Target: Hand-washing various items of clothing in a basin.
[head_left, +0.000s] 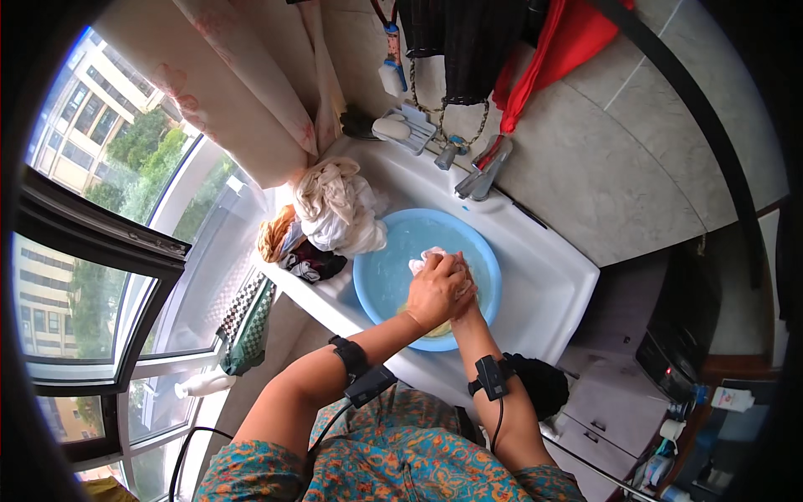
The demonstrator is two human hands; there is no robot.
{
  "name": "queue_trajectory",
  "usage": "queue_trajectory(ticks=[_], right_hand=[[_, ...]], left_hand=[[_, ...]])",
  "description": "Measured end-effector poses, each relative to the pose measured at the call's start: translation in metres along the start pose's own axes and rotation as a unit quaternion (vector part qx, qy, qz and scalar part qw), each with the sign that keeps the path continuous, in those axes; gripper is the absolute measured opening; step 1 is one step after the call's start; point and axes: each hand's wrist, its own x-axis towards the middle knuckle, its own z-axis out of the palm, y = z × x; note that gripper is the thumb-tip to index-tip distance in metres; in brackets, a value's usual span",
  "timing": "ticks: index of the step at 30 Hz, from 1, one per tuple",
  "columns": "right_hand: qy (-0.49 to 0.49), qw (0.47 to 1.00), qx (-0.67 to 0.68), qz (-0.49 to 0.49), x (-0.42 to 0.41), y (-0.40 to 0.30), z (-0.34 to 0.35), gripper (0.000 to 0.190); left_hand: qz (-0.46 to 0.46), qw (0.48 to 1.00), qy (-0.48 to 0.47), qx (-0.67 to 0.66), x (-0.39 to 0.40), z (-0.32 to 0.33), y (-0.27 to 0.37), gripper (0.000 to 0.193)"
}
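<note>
Both my hands are pressed together over a round light-blue plastic basin (pixel 362 276) that holds water and stands in a white sink. Between them they squeeze a pale pink wet cloth (pixel 434 252), part of which sticks out past my fingers. My left hand (pixel 436 288) lies on top, its fingers wrapped over the cloth. Beneath and to the right, my right hand (pixel 467 290) is partly hidden by the left. A yellowish cloth (pixel 442 329) shows in the water under my wrists.
Piled white and cream clothes (pixel 339 207) lie at the basin's upper left, with orange and dark cloths (pixel 320 262) beside them. A metal faucet (pixel 483 176) and a soap dish (pixel 419 135) with white soap (pixel 392 128) sit along the sink's back rim (pixel 533 219).
</note>
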Motion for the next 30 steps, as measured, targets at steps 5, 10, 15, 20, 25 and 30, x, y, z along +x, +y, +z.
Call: queue_trajectory(ticks=[5, 10, 15, 20, 25, 30], right_hand=[[0.049, 0.997, -0.057, -0.002, 0.007, 0.006, -0.010, 0.045], [0.072, 0.996, -0.050, -0.011, 0.015, 0.018, -0.010, 0.045], [0.104, 0.993, -0.046, -0.028, 0.025, 0.030, -0.020, 0.044], [0.114, 0.991, -0.056, -0.044, 0.029, 0.041, -0.029, 0.044], [0.128, 0.989, -0.059, 0.051, 0.047, 0.037, 0.025, 0.037], [0.055, 0.990, -0.105, -0.081, 0.073, 0.033, 0.080, 0.057]], left_hand=[[0.028, 0.999, 0.003, 0.031, 0.002, 0.004, -0.008, 0.019], [0.006, 1.000, -0.024, 0.018, 0.003, 0.009, -0.021, 0.019], [-0.092, 0.990, -0.075, -0.071, 0.015, 0.007, -0.028, 0.024], [-0.137, 0.973, -0.058, -0.175, 0.023, 0.001, -0.050, 0.030], [-0.083, 0.986, 0.032, -0.138, 0.032, -0.044, -0.097, 0.031], [-0.082, 0.969, 0.205, -0.114, 0.069, -0.125, -0.157, 0.017]])
